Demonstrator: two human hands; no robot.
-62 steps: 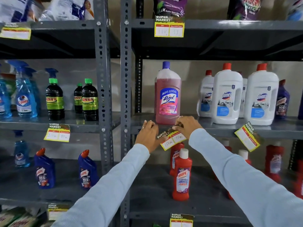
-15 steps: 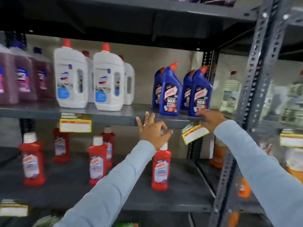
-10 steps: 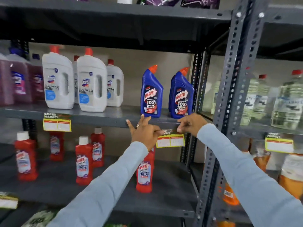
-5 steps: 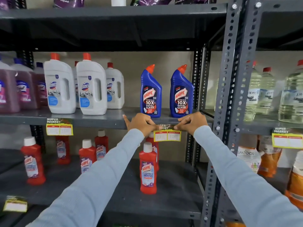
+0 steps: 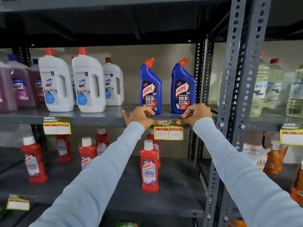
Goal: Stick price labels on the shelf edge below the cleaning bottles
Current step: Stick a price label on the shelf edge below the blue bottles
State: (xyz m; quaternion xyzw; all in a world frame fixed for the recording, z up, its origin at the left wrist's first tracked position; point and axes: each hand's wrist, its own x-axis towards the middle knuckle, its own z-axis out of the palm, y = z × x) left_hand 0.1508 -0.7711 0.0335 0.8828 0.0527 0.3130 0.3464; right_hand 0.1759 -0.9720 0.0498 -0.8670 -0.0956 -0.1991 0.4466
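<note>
On the grey shelf edge (image 5: 101, 120), your left hand (image 5: 139, 116) and right hand (image 5: 196, 114) press the top strip of a yellow price label (image 5: 168, 133); each grip is narrow, fingertips pinching the label's upper corners against the metal. Its long axis runs level along the edge and its face points toward you, hanging just below the lip. Two white boxes read "120" and "100"; the green header is partly covered by your fingers, showing fragments of "SUPER MARKET". Directly above stand two blue Harpic bottles (image 5: 150, 89), upright, marked "10X TOTAL CLEAN", your knuckles touching or nearly touching their bases. To the left stand white Domex bottles (image 5: 88, 84) and pink bottles (image 5: 19, 89), with a second label (image 5: 57, 126) fixed below the Domex. Beneath, red Harpic "BATHROOM CLEANER" bottles (image 5: 149, 166) stand on the lower shelf. A perforated upright post (image 5: 232, 102) rises just right of your right wrist; beyond it a third label (image 5: 291, 135) hangs under clear bottles (image 5: 268, 84).
</note>
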